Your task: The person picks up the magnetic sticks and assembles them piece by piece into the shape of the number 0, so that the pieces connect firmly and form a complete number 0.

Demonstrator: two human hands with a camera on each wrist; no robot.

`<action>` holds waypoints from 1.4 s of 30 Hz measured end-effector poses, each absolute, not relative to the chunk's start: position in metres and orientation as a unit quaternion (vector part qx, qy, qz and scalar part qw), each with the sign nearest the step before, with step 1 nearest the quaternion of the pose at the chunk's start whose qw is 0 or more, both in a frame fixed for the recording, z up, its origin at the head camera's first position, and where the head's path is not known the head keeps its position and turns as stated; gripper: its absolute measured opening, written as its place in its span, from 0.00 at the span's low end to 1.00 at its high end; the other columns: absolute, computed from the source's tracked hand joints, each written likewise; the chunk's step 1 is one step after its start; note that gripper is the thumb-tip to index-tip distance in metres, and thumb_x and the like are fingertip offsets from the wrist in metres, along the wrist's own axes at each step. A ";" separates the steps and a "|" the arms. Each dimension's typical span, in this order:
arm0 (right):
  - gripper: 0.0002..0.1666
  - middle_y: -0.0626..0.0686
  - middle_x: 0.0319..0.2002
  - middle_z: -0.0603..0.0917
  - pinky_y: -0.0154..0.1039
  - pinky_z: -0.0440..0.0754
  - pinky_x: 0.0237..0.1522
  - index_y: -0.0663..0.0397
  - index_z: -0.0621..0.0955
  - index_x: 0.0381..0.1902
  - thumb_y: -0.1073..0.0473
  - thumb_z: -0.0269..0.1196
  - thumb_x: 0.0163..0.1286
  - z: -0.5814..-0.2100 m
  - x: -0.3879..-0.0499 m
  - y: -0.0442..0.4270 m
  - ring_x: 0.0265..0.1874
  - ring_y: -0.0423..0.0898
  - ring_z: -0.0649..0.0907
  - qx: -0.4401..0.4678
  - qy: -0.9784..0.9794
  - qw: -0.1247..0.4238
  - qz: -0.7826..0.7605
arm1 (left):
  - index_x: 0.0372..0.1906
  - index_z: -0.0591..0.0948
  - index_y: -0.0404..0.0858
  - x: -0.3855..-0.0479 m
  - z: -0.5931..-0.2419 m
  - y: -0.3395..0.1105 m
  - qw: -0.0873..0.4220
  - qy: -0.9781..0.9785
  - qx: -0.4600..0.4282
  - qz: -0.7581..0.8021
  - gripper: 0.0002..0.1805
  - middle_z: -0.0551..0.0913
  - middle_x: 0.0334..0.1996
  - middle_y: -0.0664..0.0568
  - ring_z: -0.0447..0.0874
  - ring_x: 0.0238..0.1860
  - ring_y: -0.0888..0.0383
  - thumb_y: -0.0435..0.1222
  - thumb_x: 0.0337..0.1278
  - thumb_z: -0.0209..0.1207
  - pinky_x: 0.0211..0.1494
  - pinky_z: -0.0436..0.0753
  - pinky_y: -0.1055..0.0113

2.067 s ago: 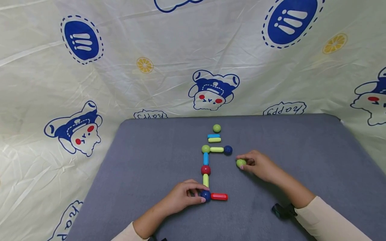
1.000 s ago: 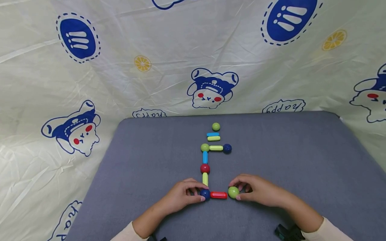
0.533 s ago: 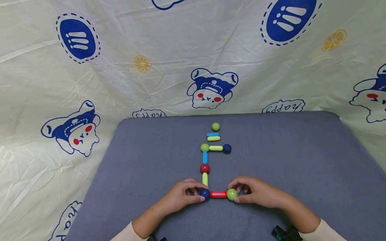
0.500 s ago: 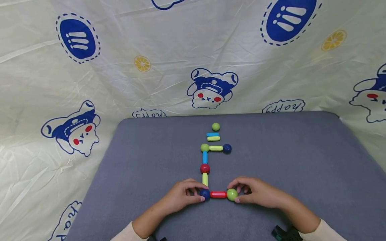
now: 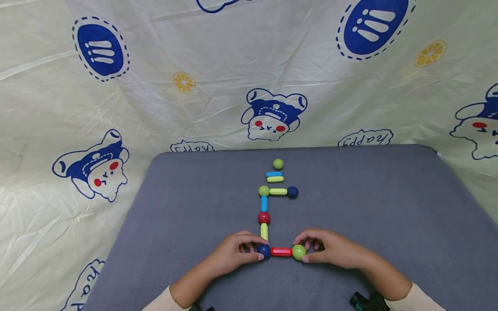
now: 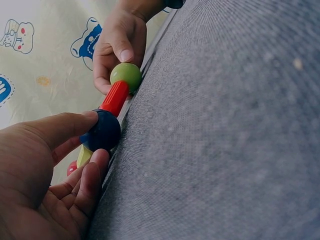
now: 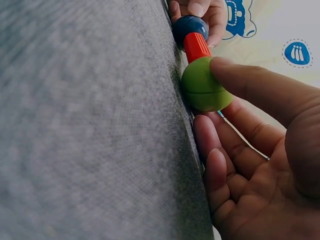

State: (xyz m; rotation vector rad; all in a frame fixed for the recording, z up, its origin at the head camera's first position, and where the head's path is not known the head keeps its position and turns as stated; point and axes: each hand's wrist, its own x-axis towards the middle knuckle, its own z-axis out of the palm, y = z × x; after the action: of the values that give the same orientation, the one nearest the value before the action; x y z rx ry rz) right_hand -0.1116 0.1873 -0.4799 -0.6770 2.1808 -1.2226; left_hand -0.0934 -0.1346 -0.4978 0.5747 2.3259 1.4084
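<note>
My left hand (image 5: 239, 251) pinches a dark blue ball (image 5: 264, 251) between thumb and fingers. A red rod (image 5: 281, 252) runs from that ball to a green ball (image 5: 299, 252), which my right hand (image 5: 330, 249) pinches from the right. Both wrist views show the rod touching a ball at each end. Upward from the blue ball runs a yellow-green rod (image 5: 264, 232), then a red ball (image 5: 264, 218), a light blue rod (image 5: 264, 203) and another green ball (image 5: 263, 191). From there a second yellow-green rod (image 5: 278, 191) leads right to another dark blue ball (image 5: 292, 192).
Behind the joined pieces lie a loose light blue rod (image 5: 274, 174), a yellow-green rod (image 5: 275, 179) touching or close beside it, and a green ball (image 5: 278, 163). All rest on a grey cloth-covered table (image 5: 186, 207). A printed curtain (image 5: 218, 108) hangs behind the far edge.
My right hand has brought the green ball down and left to the red rod's free end, closing the gap. The left hand has stayed on the dark blue ball.
</note>
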 end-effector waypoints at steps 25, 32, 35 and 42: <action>0.31 0.62 0.59 0.80 0.33 0.82 0.43 0.57 0.75 0.66 0.53 0.69 0.69 -0.481 -0.117 0.190 0.43 0.42 0.83 -0.190 0.789 0.245 -0.531 | 0.51 0.87 0.58 -0.093 -0.498 -0.134 0.188 0.824 0.197 0.496 0.14 0.82 0.38 0.55 0.77 0.35 0.65 0.45 0.59 0.70 0.38 0.78 0.72; 0.27 0.59 0.53 0.82 0.33 0.82 0.41 0.55 0.78 0.62 0.53 0.70 0.68 -0.471 -0.128 0.186 0.41 0.39 0.83 -0.163 0.834 0.116 -0.514 | 0.51 0.87 0.58 -0.093 -0.498 -0.133 0.186 0.822 0.199 0.500 0.15 0.82 0.39 0.57 0.78 0.36 0.65 0.45 0.59 0.70 0.39 0.78 0.72; 0.26 0.59 0.52 0.81 0.33 0.82 0.43 0.55 0.79 0.62 0.53 0.68 0.69 -0.466 -0.138 0.181 0.43 0.41 0.82 -0.157 0.847 0.075 -0.502 | 0.51 0.87 0.58 -0.093 -0.498 -0.134 0.186 0.820 0.200 0.502 0.15 0.82 0.39 0.56 0.78 0.36 0.65 0.45 0.59 0.70 0.39 0.79 0.72; 0.25 0.57 0.55 0.80 0.32 0.79 0.51 0.52 0.79 0.62 0.51 0.67 0.71 -0.458 -0.168 0.168 0.51 0.48 0.80 -0.124 0.864 0.040 -0.486 | 0.51 0.87 0.58 -0.093 -0.498 -0.134 0.185 0.820 0.200 0.504 0.14 0.82 0.39 0.55 0.78 0.36 0.65 0.45 0.59 0.70 0.38 0.79 0.72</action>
State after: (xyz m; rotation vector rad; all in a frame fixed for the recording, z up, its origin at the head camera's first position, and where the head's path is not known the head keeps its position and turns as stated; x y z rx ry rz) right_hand -0.1682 0.1678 -0.4581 -0.3814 2.6485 -1.4881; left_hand -0.0929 -0.1344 -0.4982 0.5635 2.3106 1.4191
